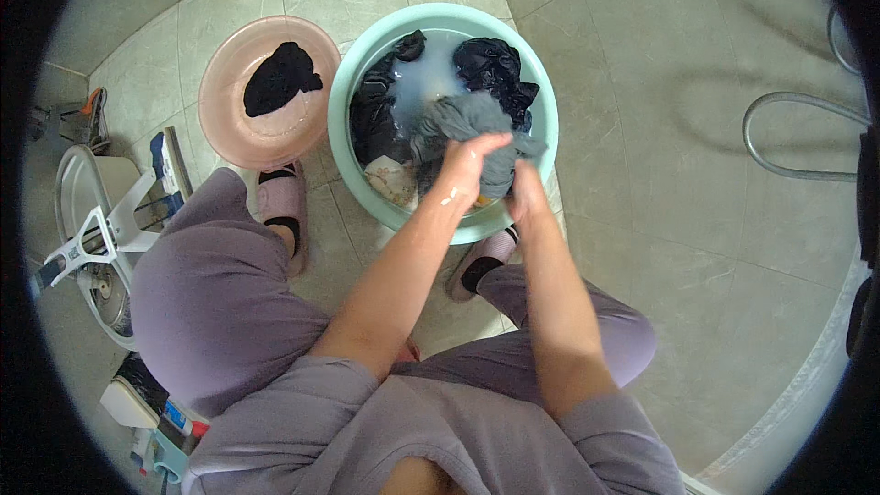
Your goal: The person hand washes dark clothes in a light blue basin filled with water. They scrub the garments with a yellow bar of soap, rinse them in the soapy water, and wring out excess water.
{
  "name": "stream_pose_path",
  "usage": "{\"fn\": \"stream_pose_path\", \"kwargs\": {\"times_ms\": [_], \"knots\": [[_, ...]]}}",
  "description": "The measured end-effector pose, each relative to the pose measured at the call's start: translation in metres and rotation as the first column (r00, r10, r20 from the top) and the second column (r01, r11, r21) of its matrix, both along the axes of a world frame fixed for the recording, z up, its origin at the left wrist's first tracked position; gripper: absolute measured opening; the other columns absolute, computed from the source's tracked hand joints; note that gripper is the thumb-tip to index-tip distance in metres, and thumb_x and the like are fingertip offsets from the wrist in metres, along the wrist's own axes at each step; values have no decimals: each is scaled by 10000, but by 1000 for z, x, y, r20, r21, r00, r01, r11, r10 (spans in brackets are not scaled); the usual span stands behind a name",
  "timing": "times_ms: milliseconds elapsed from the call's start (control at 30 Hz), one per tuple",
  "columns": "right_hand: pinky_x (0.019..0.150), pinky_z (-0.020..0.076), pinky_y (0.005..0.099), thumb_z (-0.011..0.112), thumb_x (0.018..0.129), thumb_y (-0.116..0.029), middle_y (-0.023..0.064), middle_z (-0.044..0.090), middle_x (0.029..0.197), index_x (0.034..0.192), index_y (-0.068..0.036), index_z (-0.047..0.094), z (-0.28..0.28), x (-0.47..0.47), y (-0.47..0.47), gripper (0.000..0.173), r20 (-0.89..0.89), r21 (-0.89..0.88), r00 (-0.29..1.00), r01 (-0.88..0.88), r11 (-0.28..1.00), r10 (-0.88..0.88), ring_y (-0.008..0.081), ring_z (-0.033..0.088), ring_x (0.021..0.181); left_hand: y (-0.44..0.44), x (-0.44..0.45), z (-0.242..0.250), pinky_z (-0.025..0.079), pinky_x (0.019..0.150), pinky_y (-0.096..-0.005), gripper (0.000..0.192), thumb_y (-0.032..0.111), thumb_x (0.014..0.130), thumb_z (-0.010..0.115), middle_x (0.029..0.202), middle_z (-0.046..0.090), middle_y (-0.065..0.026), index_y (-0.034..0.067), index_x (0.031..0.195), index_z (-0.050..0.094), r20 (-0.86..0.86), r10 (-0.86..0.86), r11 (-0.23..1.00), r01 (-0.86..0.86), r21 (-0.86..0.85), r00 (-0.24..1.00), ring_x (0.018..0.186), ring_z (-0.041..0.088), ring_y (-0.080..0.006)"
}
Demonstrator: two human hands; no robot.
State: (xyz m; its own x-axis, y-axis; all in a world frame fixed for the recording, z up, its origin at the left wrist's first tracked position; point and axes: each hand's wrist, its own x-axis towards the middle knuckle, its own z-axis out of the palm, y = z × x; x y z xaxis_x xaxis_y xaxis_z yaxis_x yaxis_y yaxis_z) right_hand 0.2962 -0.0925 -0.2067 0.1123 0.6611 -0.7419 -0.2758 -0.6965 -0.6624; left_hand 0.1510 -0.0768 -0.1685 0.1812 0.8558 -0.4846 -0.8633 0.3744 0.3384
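Both of my hands are over a mint-green plastic basin (342,172) of cloudy water, on a bunched wet grey cloth (474,117). My left hand (467,161) grips it from the left, thumb laid across the top. On the cloth's right side, my right hand (526,189) holds on, slightly blurred and with its fingers partly hidden. Dark wet clothing (375,110) lies along the basin's left side. More black fabric (491,65) bulges above the water at the far right. A pale patterned cloth (390,180) rests near the front left wall.
A pink basin (220,117) holding a black cloth (278,79) stands to the left, against the green one. At far left are a white-framed mop bucket (89,240) and a brush-like cleaning tool (170,161). A metal shower hose (763,165) loops at right. My slippers (280,196) flank the basin's front.
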Motion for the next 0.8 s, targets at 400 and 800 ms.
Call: {"fn": "stream_pose_path", "kwargs": {"times_ms": [400, 800], "knots": [[780, 476, 435, 643, 571, 2, 160, 612, 877, 874, -33, 662, 98, -81, 24, 306, 985, 157, 132, -956, 249, -114, 357, 577, 851, -5, -34, -43, 271, 1082, -647, 706, 542, 893, 552, 1297, 518, -240, -35, 1295, 491, 698, -63, 971, 205, -121, 713, 1243, 447, -442], [677, 503, 449, 686, 774, -212, 157, 632, 769, 764, -69, 657, 58, -62, 26, 146, 996, 50, 89, -661, 749, 12, 372, 623, 732, -19, 26, -36, 506, 717, -357, 183, 253, 861, 624, 909, 641, -41, 98, 957, 626, 240, 69, 956, 5, -293, 968, 790, 614, -174]]}}
